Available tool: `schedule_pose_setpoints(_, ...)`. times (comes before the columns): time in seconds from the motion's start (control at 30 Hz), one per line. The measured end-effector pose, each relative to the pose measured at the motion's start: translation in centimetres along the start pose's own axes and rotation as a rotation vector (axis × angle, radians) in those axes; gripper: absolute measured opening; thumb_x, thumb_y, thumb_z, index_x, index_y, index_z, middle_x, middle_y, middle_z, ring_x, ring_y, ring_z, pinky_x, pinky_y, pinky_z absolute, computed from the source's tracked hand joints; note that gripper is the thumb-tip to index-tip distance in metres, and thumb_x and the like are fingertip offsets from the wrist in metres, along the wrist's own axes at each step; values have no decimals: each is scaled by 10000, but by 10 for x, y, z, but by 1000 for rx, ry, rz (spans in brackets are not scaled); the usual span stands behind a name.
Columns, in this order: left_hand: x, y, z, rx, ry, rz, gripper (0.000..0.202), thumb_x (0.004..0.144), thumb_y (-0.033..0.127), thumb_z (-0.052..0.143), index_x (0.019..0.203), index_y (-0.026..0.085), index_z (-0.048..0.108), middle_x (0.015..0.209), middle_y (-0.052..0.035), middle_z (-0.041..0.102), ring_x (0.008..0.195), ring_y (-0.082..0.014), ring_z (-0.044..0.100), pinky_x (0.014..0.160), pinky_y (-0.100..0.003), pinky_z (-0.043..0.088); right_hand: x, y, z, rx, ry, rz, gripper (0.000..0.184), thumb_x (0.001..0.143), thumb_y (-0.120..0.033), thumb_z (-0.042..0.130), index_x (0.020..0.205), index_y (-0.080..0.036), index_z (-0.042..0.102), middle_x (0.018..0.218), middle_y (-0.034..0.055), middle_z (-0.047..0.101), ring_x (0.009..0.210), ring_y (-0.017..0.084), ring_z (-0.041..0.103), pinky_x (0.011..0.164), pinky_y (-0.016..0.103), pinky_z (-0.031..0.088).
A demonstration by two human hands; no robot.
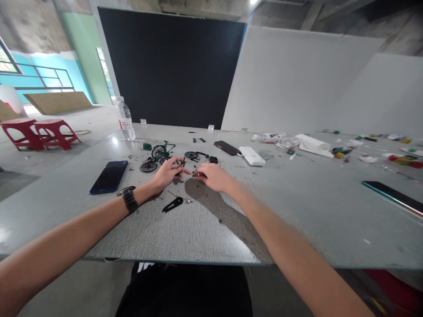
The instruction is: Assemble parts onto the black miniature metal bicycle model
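My left hand (169, 172), with a dark watch (130, 200) on its wrist, rests low over the table with bent fingers around a small green part (183, 162). Facing it, my right hand (214, 177) has its fingertips drawn together close to the tabletop; whatever they pinch is too small to make out. Behind my left hand stands a green model bicycle frame (164, 149) with a spoked wheel. A loose black wheel (148, 166) lies left of it. Beyond my hands is another black wheel (191, 155). Nearer me lies a flat black triangular piece (172, 204) beside thin metal bits.
A blue phone (109, 177) and a water bottle (125, 119) are on the left. Behind my right hand lie a dark phone (227, 148) and a white power bank (252, 156). Packaging and white paper (314, 145) spread far right, with another phone (395, 197) nearer.
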State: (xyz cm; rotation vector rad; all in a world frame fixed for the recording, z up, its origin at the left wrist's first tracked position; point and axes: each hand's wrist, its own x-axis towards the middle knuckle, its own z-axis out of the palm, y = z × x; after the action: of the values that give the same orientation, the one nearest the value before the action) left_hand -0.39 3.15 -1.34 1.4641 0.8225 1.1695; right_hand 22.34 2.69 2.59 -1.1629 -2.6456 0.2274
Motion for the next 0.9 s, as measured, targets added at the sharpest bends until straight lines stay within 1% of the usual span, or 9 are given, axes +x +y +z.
schedule_pose_setpoints(0.1,0,-1,0,-10,-6,3,249,885,204,704,1105,149,600,852,-89,797,626,-119,635,630,-248,473,0,-4,-1,-21,-45,-1,308,982,-146,522,1103,-179,804,1035,129,711,921,231,631,788,354,415)
schedule_pose_setpoints(0.2,1,-2,-1,-2,1,-6,258,881,218,713,1100,149,595,856,-97,800,627,-124,637,617,-245,464,0,-10,-2,-16,-80,10,342,991,-152,497,1102,-194,818,1047,131,704,887,220,621,745,340,399)
schedule_pose_setpoints(0.33,1,-2,-1,14,2,-7,245,890,207,696,1104,150,591,859,-102,804,637,-121,633,632,-242,465,0,-16,-2,-35,-86,19,328,994,-174,505,1061,-196,826,1035,127,703,848,205,607,728,332,381)
schedule_pose_setpoints(0.43,1,-2,-1,15,3,-6,240,895,205,689,1107,147,593,858,-106,803,634,-120,629,628,-243,463,0,-15,-2,-31,-69,4,320,1001,-181,507,1042,-193,825,1019,125,708,859,205,617,756,335,392)
schedule_pose_setpoints(0.53,1,-3,-2,11,0,-7,250,898,208,687,1119,147,588,868,-111,805,635,-124,636,625,-247,468,-1,-11,-4,-20,-49,-10,305,986,-150,524,1057,-196,818,1040,119,717,894,206,629,785,335,405)
schedule_pose_setpoints(0.63,1,-3,-1,14,0,-8,252,897,201,685,1119,151,577,870,-108,808,636,-124,638,624,-249,469,-2,-7,-5,-33,-64,-4,310,969,-125,538,1080,-207,815,1056,113,720,891,202,627,761,330,404)
schedule_pose_setpoints(0.77,0,-2,0,20,19,-20,219,901,177,665,1099,157,574,860,-99,808,621,-118,628,613,-249,466,-2,-7,-6,-26,-105,2,348,972,-132,533,1140,-231,822,1054,121,715,885,212,626,733,335,406)
schedule_pose_setpoints(0.9,0,-1,1,5,19,-10,214,891,173,677,1083,156,585,842,-98,805,616,-124,631,585,-249,456,-1,-10,-5,-18,-104,-2,364,967,-135,528,1125,-244,836,1052,126,715,870,214,629,735,348,413)
